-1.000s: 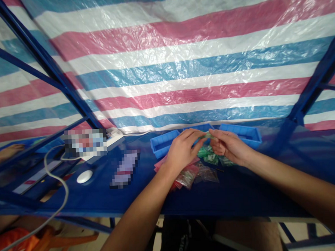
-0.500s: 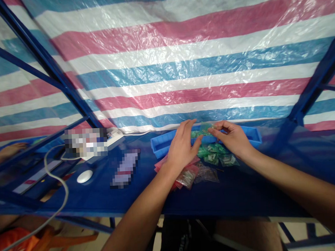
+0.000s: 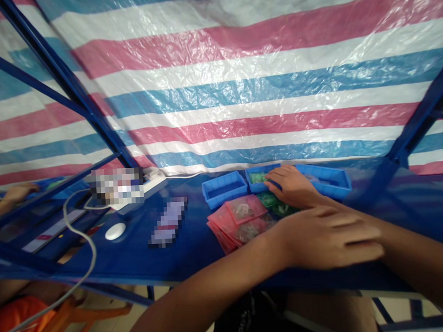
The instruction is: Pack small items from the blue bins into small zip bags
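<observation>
right hand [image 3: 291,186] lies at centre frame, just right of middle, fingers flat and spread, palm down, tips touching the rim of the middle blue tray [image 3: 259,177] and the green packets [image 3: 271,201] under it; nothing gripped that can be seen. left hand [image 3: 327,236] sits lower right of centre, motion-blurred, fingers extended and together, palm down, crossing in front of the right forearm (empty as far as the blur allows). it hovers over or rests on the bench [image 3: 144,259]; contact cannot be told.

three blue trays stand in a row at the back of the bench: left tray [image 3: 224,188], middle tray with something green inside, right tray [image 3: 328,180] partly behind the right hand. pink packets [image 3: 239,219] lie fanned in a stack just left of the green packets, touching them, in front of the left tray.

left of centre: a white mouse [image 3: 115,231] with its cable [image 3: 80,242] looping to the lower left corner. striped plastic sheet [image 3: 239,86] fills the upper frame behind the blue frame bars [image 3: 64,80]. another person's hand [image 3: 17,193] shows at the far left edge.
</observation>
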The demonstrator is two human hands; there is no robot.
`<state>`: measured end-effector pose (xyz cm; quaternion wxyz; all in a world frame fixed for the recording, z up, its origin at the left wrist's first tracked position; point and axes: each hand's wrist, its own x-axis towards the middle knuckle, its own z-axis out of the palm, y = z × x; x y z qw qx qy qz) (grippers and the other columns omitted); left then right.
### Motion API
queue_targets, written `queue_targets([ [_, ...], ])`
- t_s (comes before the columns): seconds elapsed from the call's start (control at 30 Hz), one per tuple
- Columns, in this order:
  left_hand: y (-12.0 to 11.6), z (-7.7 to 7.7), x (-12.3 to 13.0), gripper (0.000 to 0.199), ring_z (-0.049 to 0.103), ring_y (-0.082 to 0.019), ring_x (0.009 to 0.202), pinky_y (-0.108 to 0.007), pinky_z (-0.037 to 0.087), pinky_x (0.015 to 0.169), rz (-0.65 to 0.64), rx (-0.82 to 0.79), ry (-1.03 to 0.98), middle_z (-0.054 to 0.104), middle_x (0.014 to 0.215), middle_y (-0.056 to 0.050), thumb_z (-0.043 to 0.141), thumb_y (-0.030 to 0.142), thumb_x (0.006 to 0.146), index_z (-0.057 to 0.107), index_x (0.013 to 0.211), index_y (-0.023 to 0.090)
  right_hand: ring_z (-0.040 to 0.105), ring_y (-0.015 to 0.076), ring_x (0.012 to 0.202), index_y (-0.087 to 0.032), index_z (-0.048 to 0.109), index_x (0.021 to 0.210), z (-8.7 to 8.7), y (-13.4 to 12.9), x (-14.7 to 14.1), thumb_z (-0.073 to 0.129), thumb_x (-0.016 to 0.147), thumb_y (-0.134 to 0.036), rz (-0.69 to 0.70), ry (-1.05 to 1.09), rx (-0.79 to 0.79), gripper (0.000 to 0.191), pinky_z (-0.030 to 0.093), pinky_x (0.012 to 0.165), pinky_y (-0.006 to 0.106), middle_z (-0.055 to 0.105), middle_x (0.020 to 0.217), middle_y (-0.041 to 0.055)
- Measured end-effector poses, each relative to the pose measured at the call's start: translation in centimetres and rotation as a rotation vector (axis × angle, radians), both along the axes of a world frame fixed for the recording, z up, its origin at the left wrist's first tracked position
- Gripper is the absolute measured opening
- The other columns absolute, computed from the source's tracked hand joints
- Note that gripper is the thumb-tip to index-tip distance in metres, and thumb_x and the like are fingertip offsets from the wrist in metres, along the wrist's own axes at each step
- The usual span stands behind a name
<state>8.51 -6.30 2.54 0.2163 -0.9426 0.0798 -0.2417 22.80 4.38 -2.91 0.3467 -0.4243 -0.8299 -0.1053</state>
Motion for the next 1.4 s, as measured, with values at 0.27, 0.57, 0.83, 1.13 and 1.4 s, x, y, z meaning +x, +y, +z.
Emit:
queue_targets([
  [0.27, -3.7, 1.2, 4.6, 0.056, 0.063, -0.01, 0.138, -0.024, 0.062, 0.097, -0.12, 0.47, 0.072, 0.058, 0.158, 0.013, 0.034, 0.024, 0.109, 0.057, 0.152, 0.052, 0.062, 0.0364, 0.124, -0.024, 0.07, 0.136, 1.6, -2.7, -0.8, 0.061, 0.104, -0.033, 0.222, -0.013, 0.067, 0.034, 0.05, 0.112, 0.06, 0.074, 0.125, 0.0143],
  [0.57, -6.0, 2.9, 6.1, 0.058, 0.055, -0.027, 0.148, -0.038, 0.067, 0.057, 0.019, 2.073, 0.242, 0.059, 0.152, 0.004, 0.06, 0.043, 0.098, 0.051, 0.153, 0.06, 0.064, 0.0333, 0.12, -0.024, 0.072, 0.131, 1.3, -2.9, -2.2, 0.058, 0.105, -0.03, 0.315, -0.07, 0.085, 0.03, 0.054, 0.11, 0.055, 0.075, 0.119, 0.0126],
  [0.83, -3.9, 1.3, 6.2, 0.059, 0.054, -0.008, 0.148, -0.019, 0.056, 0.109, -0.22, 0.521, 0.199, 0.054, 0.162, 0.013, 0.027, 0.025, 0.111, 0.05, 0.157, 0.052, 0.066, 0.0323, 0.116, -0.023, 0.072, 0.133, 1.3, -2.6, -2.1, 0.055, 0.107, -0.031, 0.329, -0.127, 0.091, 0.032, 0.054, 0.109, 0.054, 0.075, 0.12, 0.0128],
  [1.13, -3.9, 1.4, 6.3, 0.055, 0.061, -0.011, 0.141, -0.025, 0.059, 0.108, -0.212, 0.278, 0.216, 0.056, 0.157, 0.02, 0.035, 0.022, 0.11, 0.06, 0.152, 0.046, 0.066, 0.0313, 0.114, -0.021, 0.072, 0.13, 1.1, -2.5, -1.8, 0.057, 0.106, -0.03, 0.34, -0.118, 0.092, 0.03, 0.056, 0.106, 0.053, 0.075, 0.119, 0.013],
  [1.4, 1.2, -0.6, 3.4, 0.038, 0.078, -0.02, 0.094, -0.034, 0.058, 0.08, -0.039, -0.157, 0.224, 0.081, 0.1, -0.007, 0.051, 0.034, 0.109, 0.083, 0.093, 0.022, 0.07, 0.0302, 0.113, -0.024, 0.074, 0.128, 0.2, -1.3, -1.7, 0.059, 0.105, -0.032, 0.422, 0.023, 0.081, 0.028, 0.06, 0.105, 0.054, 0.077, 0.12, 0.0103],
])
